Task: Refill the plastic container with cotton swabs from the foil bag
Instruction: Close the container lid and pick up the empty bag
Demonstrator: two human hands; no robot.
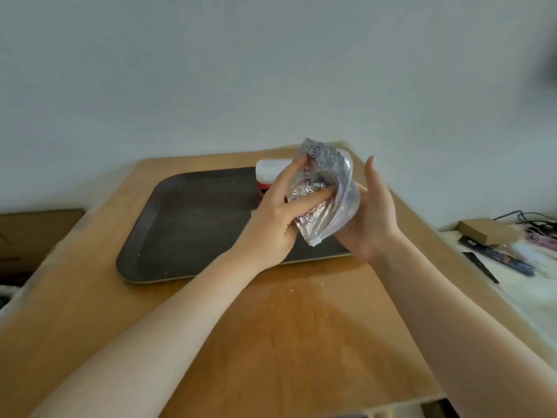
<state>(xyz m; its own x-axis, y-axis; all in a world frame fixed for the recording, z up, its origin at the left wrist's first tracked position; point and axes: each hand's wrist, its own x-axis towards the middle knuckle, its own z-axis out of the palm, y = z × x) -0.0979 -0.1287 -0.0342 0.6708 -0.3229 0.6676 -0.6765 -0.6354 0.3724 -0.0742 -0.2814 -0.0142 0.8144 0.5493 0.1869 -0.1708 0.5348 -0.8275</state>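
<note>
- Head view: the foil bag (327, 191) is held up over the dark tray (187, 224) on the wooden table (286, 327).
- The left hand (278, 217) pinches its printed face, one finger poking inside; the right hand (372, 218) cradles the back, fingers nearly straight.
- The plastic container (271, 173) stands on the tray just behind.
- The bag looks light, crinkly and slippery; its mouth edges seem the best hold.
- Blue drawings show; no writing is readable.

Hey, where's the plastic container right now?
In the head view, the plastic container stands on the dark tray near its far edge, partly hidden behind the left hand and foil bag.
</note>
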